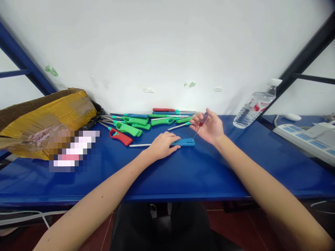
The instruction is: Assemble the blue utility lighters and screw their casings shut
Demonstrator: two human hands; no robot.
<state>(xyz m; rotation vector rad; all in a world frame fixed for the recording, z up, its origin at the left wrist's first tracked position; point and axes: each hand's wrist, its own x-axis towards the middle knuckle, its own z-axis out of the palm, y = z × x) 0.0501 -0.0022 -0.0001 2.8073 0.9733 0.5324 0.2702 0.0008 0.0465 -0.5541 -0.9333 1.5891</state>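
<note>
Both hands are at work on the bench (167, 181): the left hand (161, 146) holds a blue long-necked lighter (187, 142) down flat, fingers over it and thumb alongside, while the right hand (213, 130) pinches a small screwdriver (203, 118), its tip at the handle's butt end, near a dark slot. The step in hand looks like screw work on that handle; turning the driver would call for a well-seated tip, the shaft in line with the screw and a firm left hold. The left hand covers the lighter's middle, so its trigger is hidden. Whether the tip sits in a screw head is too small to tell. Green lighters (128, 129) overlap by the wall (167, 52), and blurred blocks mask something beside the taped cardboard box (70, 109).
</note>
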